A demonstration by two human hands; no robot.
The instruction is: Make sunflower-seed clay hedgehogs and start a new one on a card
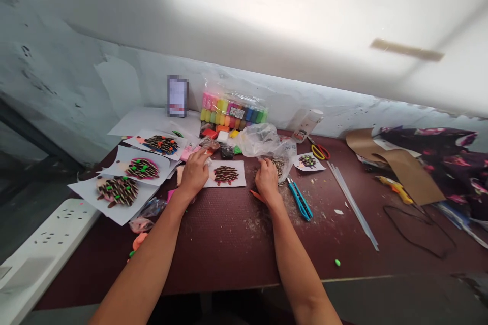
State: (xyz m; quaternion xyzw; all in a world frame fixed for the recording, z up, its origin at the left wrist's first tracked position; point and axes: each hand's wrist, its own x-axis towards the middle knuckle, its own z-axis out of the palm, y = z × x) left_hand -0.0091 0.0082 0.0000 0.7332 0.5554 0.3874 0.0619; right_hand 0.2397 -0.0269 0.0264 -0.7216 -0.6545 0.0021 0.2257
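A small white sheet point(240, 172) bears a hedgehog point(225, 174) made of dark striped slivers, like seed husks. My left hand point(195, 172) rests at the sheet's left edge, fingers bent beside plastic-wrapped clay point(210, 144); what they hold, if anything, is hidden. My right hand point(266, 179) is curled downward at a clear plastic bag point(257, 139) and a heap of striped slivers point(281, 168); its fingertips are partly hidden. Beneath that hand an orange pointed thing point(257, 195) sticks out. A blue box cutter point(300, 199) lies to its right.
Hedgehog pictures on paper point(125, 190) overlap at left, near a white power strip point(49, 244). Coloured clay packs point(234, 111) and a phone point(177, 96) stand behind. Scissors point(319, 151), clear glue sticks point(354, 208), a yellow glue gun point(396, 189) and its cord lie right.
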